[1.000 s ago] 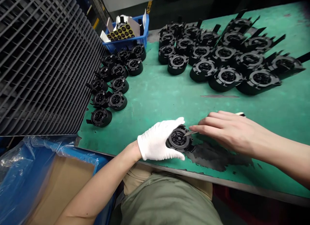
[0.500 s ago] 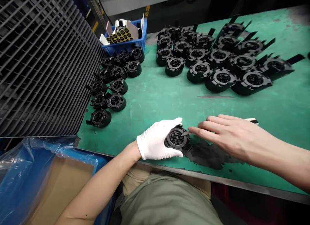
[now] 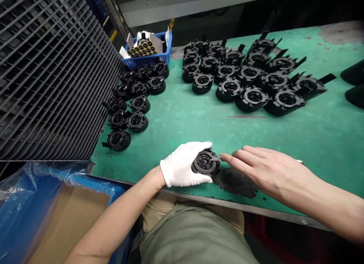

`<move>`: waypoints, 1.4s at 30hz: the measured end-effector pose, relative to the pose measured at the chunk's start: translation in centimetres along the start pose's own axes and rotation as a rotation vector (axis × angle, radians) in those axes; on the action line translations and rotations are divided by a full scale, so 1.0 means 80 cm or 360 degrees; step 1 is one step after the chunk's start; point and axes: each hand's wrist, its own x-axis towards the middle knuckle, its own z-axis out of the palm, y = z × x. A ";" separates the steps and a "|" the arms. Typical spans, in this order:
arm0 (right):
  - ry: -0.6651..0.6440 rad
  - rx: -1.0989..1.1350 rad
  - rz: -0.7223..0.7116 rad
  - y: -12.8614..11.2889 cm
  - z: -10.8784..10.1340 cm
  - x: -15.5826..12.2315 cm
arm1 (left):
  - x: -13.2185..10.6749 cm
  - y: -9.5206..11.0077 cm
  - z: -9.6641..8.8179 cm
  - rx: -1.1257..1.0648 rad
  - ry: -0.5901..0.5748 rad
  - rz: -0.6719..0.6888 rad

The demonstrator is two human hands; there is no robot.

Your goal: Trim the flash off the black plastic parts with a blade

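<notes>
My left hand (image 3: 183,164), in a white glove, is wrapped around the side of a round black plastic housing (image 3: 206,161). The housing's ribbed, ringed face is turned up towards me. My bare right hand (image 3: 261,167) is closed on a thin knife-like tool (image 3: 216,159) with a metal blade. The index finger lies along the blade, whose tip rests at the right part of the housing's face. Most of the handle is hidden under the hand; only a pale end shows behind the knuckles. A dark worn patch (image 3: 237,182) marks the green table below.
Several similar black housings (image 3: 137,121) stand at the left, and another group (image 3: 253,97) at the back. A blue bin (image 3: 148,61) holds a sheet of round stickers. Stacked black grids (image 3: 57,78) rise at the left. A plastic-lined blue box (image 3: 113,192) stands below.
The view has shifted slightly, bringing two dark objects in at the right edge. My right hand and the blade have moved a little down and left over the housing, still in my left hand.
</notes>
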 end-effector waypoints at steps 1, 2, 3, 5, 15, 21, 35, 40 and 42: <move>-0.0011 -0.0028 0.0011 -0.003 0.000 -0.002 | 0.000 0.001 0.000 0.0003 -0.0007 -0.0018; -0.0015 -0.0052 0.0017 -0.006 0.001 -0.004 | 0.000 0.001 -0.001 0.0010 -0.0009 -0.0035; -0.0018 -0.0077 0.0021 -0.009 0.002 -0.005 | 0.000 0.002 -0.002 0.0019 -0.0006 -0.0048; 0.0002 -0.0124 0.0016 -0.014 0.002 -0.007 | 0.000 0.004 -0.003 0.0040 0.0005 -0.0056; 0.0031 -0.0125 0.0068 -0.030 0.004 -0.012 | 0.000 0.004 -0.003 0.0023 0.0004 -0.0086; 0.0021 -0.0100 0.0045 -0.010 -0.001 -0.011 | 0.008 0.007 -0.001 0.0023 0.0028 -0.0113; -0.0089 0.0175 0.0658 -0.032 0.019 -0.087 | 0.062 0.017 0.028 0.0114 -0.0103 -0.0014; -0.0046 0.0163 0.0574 -0.018 0.023 -0.093 | 0.064 0.018 0.028 0.0189 -0.0101 -0.0052; -0.0029 0.0169 0.0546 -0.014 0.023 -0.095 | 0.064 0.019 0.029 0.0173 -0.0118 -0.0049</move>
